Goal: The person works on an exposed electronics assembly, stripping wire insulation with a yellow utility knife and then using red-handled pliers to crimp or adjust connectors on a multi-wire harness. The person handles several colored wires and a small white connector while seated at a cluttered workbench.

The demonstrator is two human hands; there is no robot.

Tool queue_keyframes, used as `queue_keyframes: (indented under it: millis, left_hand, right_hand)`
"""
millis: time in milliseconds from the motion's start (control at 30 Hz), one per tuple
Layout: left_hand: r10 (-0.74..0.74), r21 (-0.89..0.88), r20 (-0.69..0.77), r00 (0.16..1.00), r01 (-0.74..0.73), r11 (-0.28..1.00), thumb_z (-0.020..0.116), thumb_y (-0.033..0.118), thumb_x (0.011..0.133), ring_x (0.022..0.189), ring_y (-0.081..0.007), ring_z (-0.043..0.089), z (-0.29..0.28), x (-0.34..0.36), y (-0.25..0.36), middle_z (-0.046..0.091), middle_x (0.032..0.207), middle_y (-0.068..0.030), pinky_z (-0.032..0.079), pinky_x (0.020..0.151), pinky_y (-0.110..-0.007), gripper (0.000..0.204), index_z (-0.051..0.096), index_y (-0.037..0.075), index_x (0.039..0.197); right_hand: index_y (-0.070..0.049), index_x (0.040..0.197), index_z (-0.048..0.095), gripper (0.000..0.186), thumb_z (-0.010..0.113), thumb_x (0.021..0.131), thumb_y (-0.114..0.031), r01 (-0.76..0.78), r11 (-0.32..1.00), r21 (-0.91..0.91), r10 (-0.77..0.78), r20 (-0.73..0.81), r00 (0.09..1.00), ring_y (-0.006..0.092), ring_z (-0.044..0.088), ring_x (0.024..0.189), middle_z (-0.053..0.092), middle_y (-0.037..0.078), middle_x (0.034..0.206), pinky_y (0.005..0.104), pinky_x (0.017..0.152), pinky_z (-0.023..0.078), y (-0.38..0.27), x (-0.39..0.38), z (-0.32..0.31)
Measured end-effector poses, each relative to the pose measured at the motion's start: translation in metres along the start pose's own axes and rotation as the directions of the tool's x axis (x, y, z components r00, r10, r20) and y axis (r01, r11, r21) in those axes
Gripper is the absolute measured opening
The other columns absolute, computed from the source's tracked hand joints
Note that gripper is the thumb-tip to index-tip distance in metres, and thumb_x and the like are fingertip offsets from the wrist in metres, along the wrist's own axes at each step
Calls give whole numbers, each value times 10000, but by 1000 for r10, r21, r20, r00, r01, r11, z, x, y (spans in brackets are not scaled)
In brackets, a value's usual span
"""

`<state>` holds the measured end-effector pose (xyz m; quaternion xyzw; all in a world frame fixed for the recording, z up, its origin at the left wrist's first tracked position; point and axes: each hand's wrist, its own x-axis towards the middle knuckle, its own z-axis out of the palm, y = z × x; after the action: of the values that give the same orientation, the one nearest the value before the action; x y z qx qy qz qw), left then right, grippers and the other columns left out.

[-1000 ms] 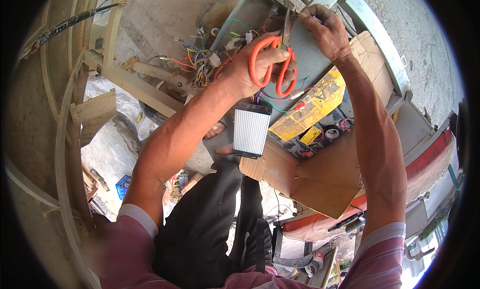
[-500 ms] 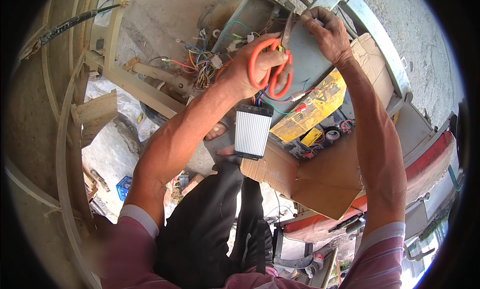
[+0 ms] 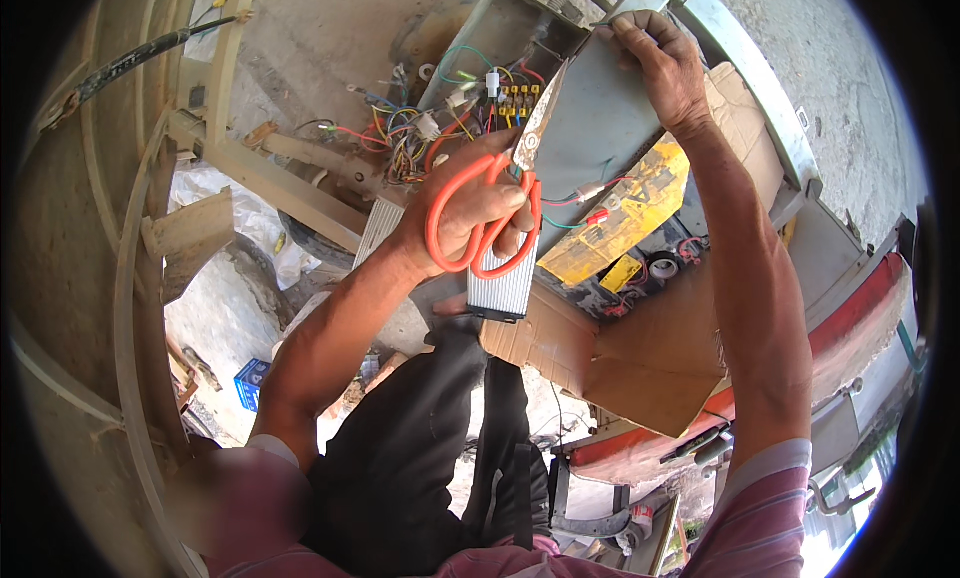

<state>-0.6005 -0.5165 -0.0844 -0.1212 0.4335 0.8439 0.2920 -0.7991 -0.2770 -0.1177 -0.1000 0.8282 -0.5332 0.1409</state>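
My left hand (image 3: 470, 203) is closed round the orange handles of a pair of scissors (image 3: 532, 148), whose blades point up and away and look nearly together. Below that hand, partly covered by it, sits a silver finned controller box (image 3: 502, 286). At the top, my right hand (image 3: 660, 63) pinches thumb against fingers over the grey metal panel (image 3: 600, 108); a thin greenish wire end (image 3: 601, 24) pokes out at the fingertips. Left of the panel lies a tangle of coloured wires (image 3: 405, 128) with white connectors. A yellow terminal block (image 3: 519, 100) shows just beyond the scissors.
A worn yellow box (image 3: 625, 213) and opened cardboard (image 3: 650, 368) lie right of the controller. Beige frame bars (image 3: 290, 193) cross at left, with a black cable (image 3: 130, 68) above them. A small blue box (image 3: 250, 383) rests on the ground at lower left.
My left hand and the scissors have drawn back, down and left, away from the right fingertips, uncovering the terminal block and covering part of the controller. My right hand stays nearly in place, still pinching.
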Motion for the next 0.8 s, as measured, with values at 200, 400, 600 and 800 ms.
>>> queue_keyframes:
  millis: [200,400,600,800]
  left_hand:
    - [31,41,30,999,-32,999,695,267,925,627,-106,591,0,-22,-23,637,839,-74,493,549,-238,803,340,-58,1569]
    - [82,72,-26,996,-80,994,647,128,921,659,-120,618,-14,-32,-34,646,868,-78,541,615,-261,726,368,-17,1576]
    - [85,170,-49,995,-76,983,682,155,941,696,-117,631,-13,-35,-41,686,895,-80,549,652,-268,694,405,-16,1555]
    - [144,216,-71,987,-126,968,666,148,947,706,-123,636,-10,-29,-36,680,896,-88,550,656,-268,683,398,-36,1548]
  right_hand:
    - [-43,1207,706,288,535,1076,-232,-161,954,255,150,62,987,84,665,805,734,2,944,252,749,492,-28,-72,-15]
    - [-55,1256,692,277,499,1067,-116,-490,847,205,451,210,868,85,656,952,720,18,1033,267,837,510,-30,-180,-48]
    - [2,1201,670,219,581,1033,-105,-673,740,-4,657,219,721,155,682,968,721,79,1073,339,860,553,-36,-283,-49]
    - [-15,1107,692,197,644,918,-42,-418,905,-75,392,525,755,335,718,900,707,160,988,419,791,583,-73,-394,18]
